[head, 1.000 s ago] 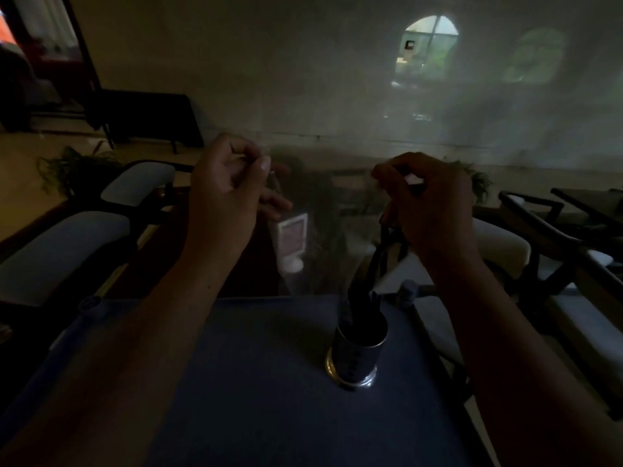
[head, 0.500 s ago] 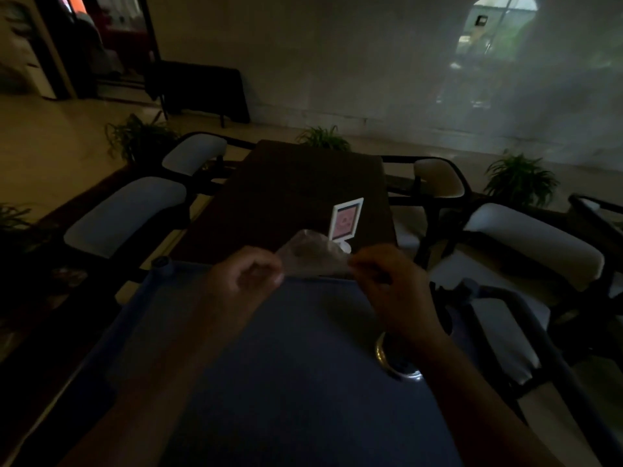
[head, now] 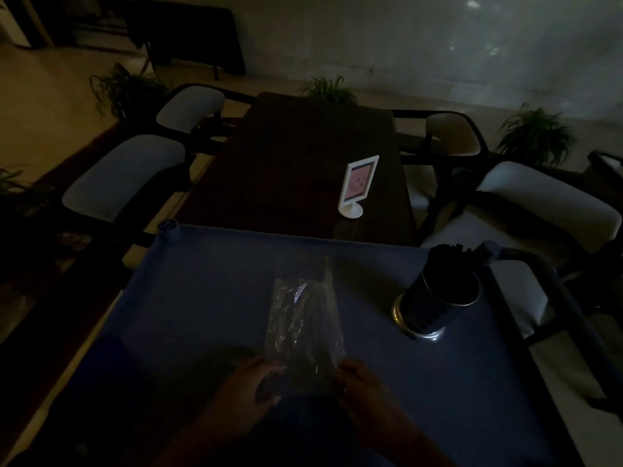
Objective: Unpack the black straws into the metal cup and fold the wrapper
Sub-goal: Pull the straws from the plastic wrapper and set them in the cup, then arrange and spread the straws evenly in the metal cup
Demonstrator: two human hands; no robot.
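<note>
The clear plastic wrapper lies flat and lengthwise on the blue table, crinkled and empty. My left hand pinches its near left corner and my right hand pinches its near right corner. To the right stands the metal cup, tilted in the wide view, with the bundle of black straws sticking out of its top. The scene is very dark.
Beyond the blue table is a dark wooden table with a small white sign stand. Cushioned chairs flank both sides, one close to the cup. Potted plants stand on the floor.
Both hands have come down and toward me with the wrapper, which was held up in the air and now lies flat on the blue table. The view has tilted downward.
</note>
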